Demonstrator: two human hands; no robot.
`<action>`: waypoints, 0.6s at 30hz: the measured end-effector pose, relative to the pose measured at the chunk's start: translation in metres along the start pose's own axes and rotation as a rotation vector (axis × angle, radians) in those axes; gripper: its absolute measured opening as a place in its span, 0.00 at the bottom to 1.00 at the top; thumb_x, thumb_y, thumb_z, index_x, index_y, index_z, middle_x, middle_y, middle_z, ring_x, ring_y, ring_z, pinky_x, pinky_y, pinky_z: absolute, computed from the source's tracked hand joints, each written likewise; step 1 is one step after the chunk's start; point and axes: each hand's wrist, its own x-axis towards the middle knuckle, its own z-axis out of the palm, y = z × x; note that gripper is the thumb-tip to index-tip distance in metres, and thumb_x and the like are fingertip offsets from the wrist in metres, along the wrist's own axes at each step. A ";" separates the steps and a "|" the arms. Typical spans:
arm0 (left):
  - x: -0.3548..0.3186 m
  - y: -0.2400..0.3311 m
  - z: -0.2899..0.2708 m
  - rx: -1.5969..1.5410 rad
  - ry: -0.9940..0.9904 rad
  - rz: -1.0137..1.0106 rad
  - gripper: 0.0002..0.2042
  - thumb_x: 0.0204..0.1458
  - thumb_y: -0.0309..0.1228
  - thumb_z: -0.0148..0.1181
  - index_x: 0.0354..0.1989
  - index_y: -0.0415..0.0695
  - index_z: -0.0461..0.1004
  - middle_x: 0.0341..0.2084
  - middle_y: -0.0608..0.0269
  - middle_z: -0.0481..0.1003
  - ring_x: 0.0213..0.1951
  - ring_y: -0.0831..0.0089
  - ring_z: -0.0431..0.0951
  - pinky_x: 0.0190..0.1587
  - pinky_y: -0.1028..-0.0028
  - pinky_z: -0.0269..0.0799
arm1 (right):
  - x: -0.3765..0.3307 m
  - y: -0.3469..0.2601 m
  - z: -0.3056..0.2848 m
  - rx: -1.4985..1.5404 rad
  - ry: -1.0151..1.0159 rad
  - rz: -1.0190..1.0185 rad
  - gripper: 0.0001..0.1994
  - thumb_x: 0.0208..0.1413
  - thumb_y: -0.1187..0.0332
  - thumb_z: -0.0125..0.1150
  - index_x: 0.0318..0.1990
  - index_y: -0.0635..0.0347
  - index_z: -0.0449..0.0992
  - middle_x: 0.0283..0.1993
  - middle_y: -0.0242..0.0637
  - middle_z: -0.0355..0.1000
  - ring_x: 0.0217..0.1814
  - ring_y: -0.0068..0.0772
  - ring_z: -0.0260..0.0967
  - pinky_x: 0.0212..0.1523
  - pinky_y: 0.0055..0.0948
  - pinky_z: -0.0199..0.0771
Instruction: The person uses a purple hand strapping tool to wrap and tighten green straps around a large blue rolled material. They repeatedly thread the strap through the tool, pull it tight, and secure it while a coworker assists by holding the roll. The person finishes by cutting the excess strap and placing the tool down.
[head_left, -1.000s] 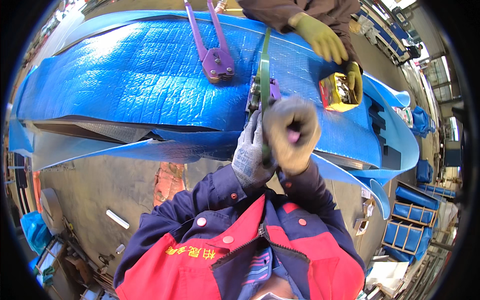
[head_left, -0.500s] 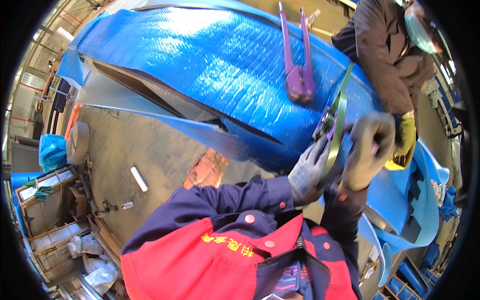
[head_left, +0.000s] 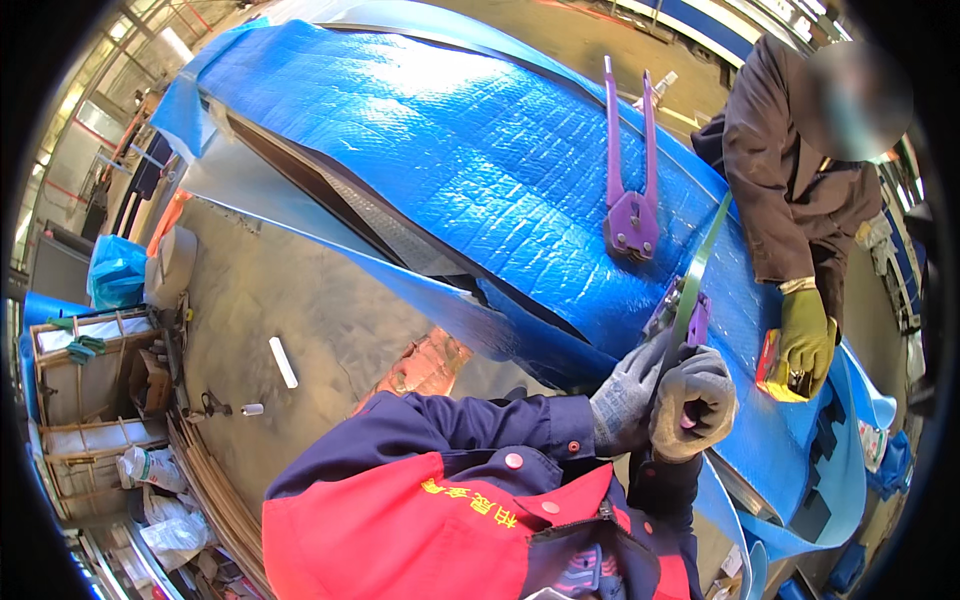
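Observation:
A green strap [head_left: 708,250] runs across the blue-wrapped bundle [head_left: 450,150] and passes through a purple strapping tensioner [head_left: 697,318] near my hands. My right hand [head_left: 693,405], in a grey glove, is curled round the tensioner's purple handle, whose end shows inside the fist. Close beside it, my gloved left hand [head_left: 628,398] is closed at the tensioner's near side, its fingertips partly hidden by the strap and right hand. Farther up on the wrap lies a purple long-handled strap crimper [head_left: 632,215], its handles pointing away.
At the right a co-worker's yellow-green gloved hand [head_left: 805,345] holds a red and yellow object [head_left: 770,370] against the bundle. Loose blue wrap [head_left: 870,400] hangs at its right end. Wooden crates [head_left: 95,400] and a white roll [head_left: 283,362] are on the left floor.
My right hand has swung down and nearer to me, beside my left hand. The view has shifted, so the bundle and crimper appear lower and farther right.

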 end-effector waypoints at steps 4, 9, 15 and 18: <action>0.005 0.009 -0.008 0.093 0.009 0.008 0.44 0.50 0.31 0.64 0.75 0.28 0.52 0.73 0.24 0.51 0.73 0.28 0.55 0.75 0.44 0.55 | 0.023 -0.002 0.008 0.174 0.131 0.104 0.10 0.56 0.80 0.68 0.33 0.61 0.70 0.34 0.37 0.74 0.36 0.30 0.72 0.43 0.28 0.74; 0.009 0.012 -0.019 0.014 -0.002 -0.009 0.44 0.44 0.23 0.67 0.72 0.24 0.54 0.70 0.22 0.55 0.70 0.24 0.58 0.74 0.45 0.57 | 0.042 -0.012 0.003 0.043 0.209 0.337 0.09 0.57 0.80 0.68 0.35 0.58 0.72 0.34 0.33 0.73 0.38 0.23 0.70 0.41 0.27 0.72; 0.011 0.008 0.011 -1.647 0.106 -0.594 0.22 0.53 0.24 0.69 0.56 0.36 0.71 0.47 0.55 0.72 0.50 0.63 0.76 0.58 0.68 0.74 | 0.014 -0.021 0.001 -0.030 0.131 0.082 0.14 0.45 0.82 0.76 0.33 0.56 0.77 0.31 0.36 0.73 0.32 0.35 0.73 0.40 0.37 0.75; 0.008 0.005 0.017 -1.202 0.145 -0.525 0.20 0.54 0.29 0.70 0.55 0.41 0.75 0.48 0.57 0.75 0.52 0.60 0.76 0.59 0.62 0.73 | 0.015 -0.018 0.002 -0.057 0.064 0.025 0.15 0.43 0.82 0.78 0.31 0.55 0.77 0.30 0.36 0.73 0.32 0.37 0.74 0.40 0.38 0.76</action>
